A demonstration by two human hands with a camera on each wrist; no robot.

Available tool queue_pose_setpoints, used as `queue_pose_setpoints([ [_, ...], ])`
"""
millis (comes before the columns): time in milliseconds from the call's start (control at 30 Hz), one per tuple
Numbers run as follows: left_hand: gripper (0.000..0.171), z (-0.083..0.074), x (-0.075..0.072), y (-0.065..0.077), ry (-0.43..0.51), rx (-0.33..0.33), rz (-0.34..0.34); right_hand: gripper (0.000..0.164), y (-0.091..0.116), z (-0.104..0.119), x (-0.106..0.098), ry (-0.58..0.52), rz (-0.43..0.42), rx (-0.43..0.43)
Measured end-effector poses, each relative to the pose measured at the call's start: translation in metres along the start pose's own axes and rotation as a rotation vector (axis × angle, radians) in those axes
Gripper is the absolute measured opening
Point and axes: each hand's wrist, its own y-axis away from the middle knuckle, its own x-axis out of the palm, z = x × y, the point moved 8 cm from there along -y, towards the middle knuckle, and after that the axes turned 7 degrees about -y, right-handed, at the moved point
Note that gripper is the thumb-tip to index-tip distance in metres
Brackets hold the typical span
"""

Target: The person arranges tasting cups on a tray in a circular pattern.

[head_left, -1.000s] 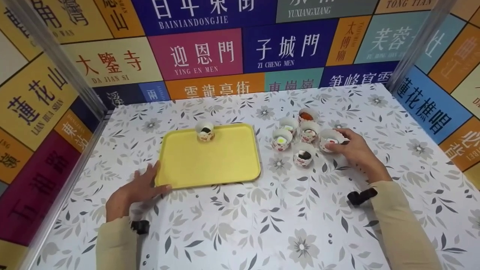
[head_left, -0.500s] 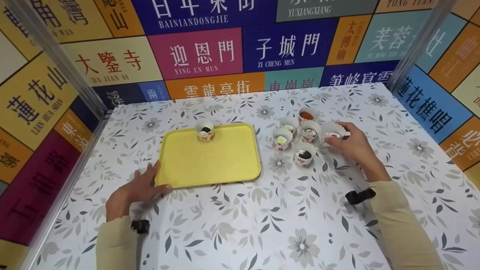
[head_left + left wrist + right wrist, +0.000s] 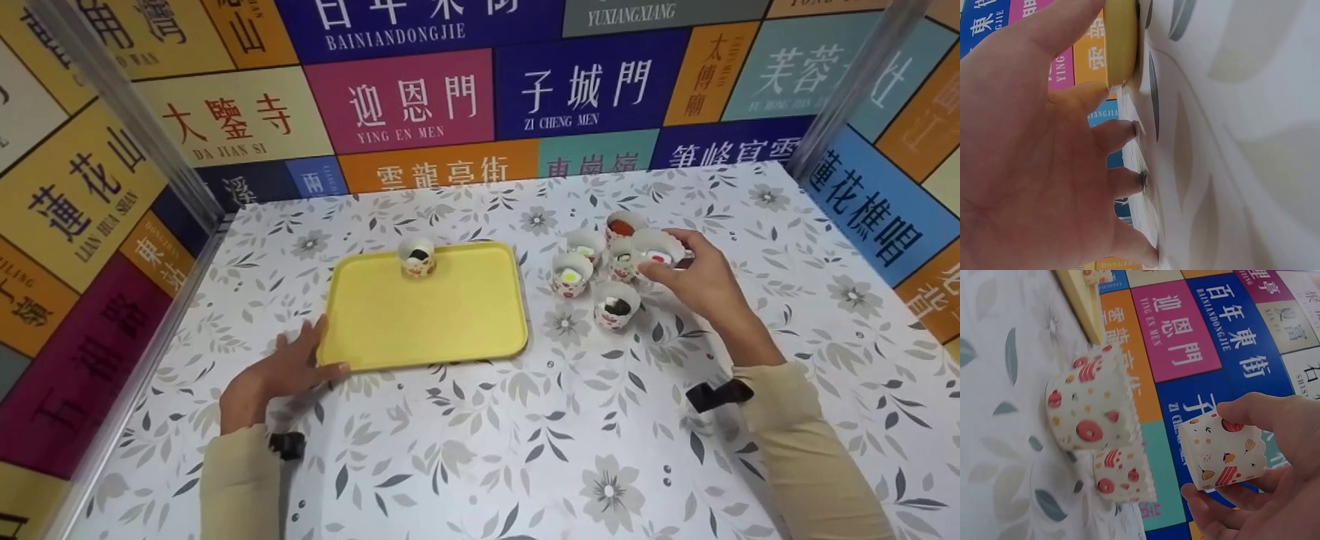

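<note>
Thumb and fingers of my right hand pinch a small patterned paper cupcake cup, lifted off the table. A white and red item sits inside it. My left hand rests at the near-left corner of a yellow tray, thumb along the front edge, fingers spread by the left side. In the left wrist view, fingertips touch the tabletop. One cup with white and black contents stands at the tray's back edge.
Several more cups stand grouped right of the tray: a front cup with black-and-white contents, a left cup with white-and-yellow, a back cup with orange. Sign-covered walls bound the table.
My right hand has raised the paper cup from the table and shifted it slightly left, over the neighbouring cup. The left hand stays at the tray corner. The head view has shifted slightly.
</note>
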Motion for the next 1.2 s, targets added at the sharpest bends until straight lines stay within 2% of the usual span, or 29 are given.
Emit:
queue_pose_setpoints([
  [267, 0.113, -0.002, 0.001, 0.001, 0.018, 0.043, 0.002, 0.081, 0.009, 0.029, 0.017, -0.043, 0.044, -0.036],
  [400, 0.113, -0.003, 0.001, 0.001, 0.025, 0.036, 0.006, 0.08, 0.011, 0.044, 0.025, -0.048, 0.062, -0.063],
  [533, 0.113, -0.002, 0.001, 0.0, 0.029, 0.024, 0.008, 0.079, 0.008, 0.058, 0.031, -0.044, 0.066, -0.09],
  [767, 0.113, 0.002, 0.003, 0.001, 0.024, 0.009, 0.01, 0.079, 0.0, 0.076, 0.047, -0.039, 0.09, -0.072],
  [967, 0.112, 0.001, 0.002, 0.0, 0.026, 0.003, 0.009, 0.079, -0.001, 0.094, 0.061, -0.032, 0.138, -0.099],
  [1200, 0.113, 0.0, 0.0, -0.001, 0.015, 0.025, 0.001, 0.076, -0.006, 0.108, 0.087, -0.12, 0.217, -0.096],
])
